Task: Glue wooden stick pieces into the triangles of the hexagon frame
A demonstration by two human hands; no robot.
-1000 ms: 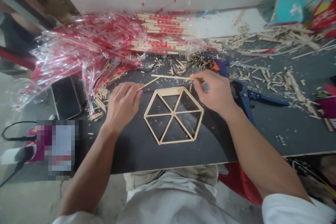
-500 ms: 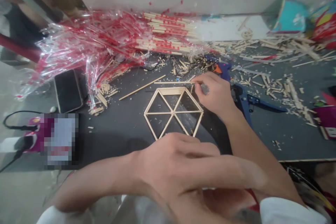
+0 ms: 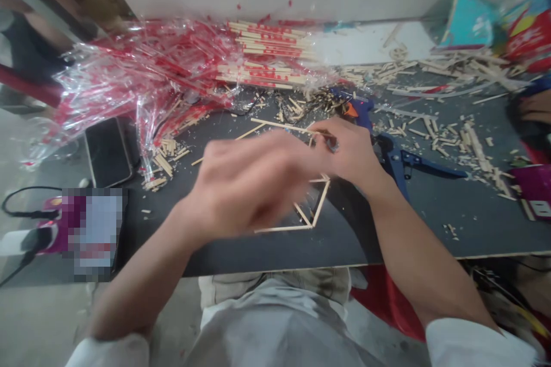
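Observation:
My right hand (image 3: 346,149) pinches one end of a thin wooden stick (image 3: 279,125), which points left above the table. Close to those fingers is my left hand (image 3: 253,180), blurred by motion, its fingertips pointing right; whether it grips anything is unclear. Beneath it lies a flat hexagonal frame of wooden sticks (image 3: 321,203), mostly covered, with only its right and near edges showing. Another loose stick (image 3: 249,132) rests behind my left hand, partly hidden.
A blue hand cutter (image 3: 430,165) and a blue-and-orange glue gun (image 3: 364,112) lie on the right. Stick offcuts (image 3: 477,149) litter the table (image 3: 206,255). Bundled sticks (image 3: 267,51) and red-printed plastic wrappers (image 3: 142,69) fill the back; two phones (image 3: 109,152) (image 3: 103,229) lie left.
My left hand has moved up and away from me, from the near edge to over the frame, near my right hand. The held stick has tilted, its left end now higher.

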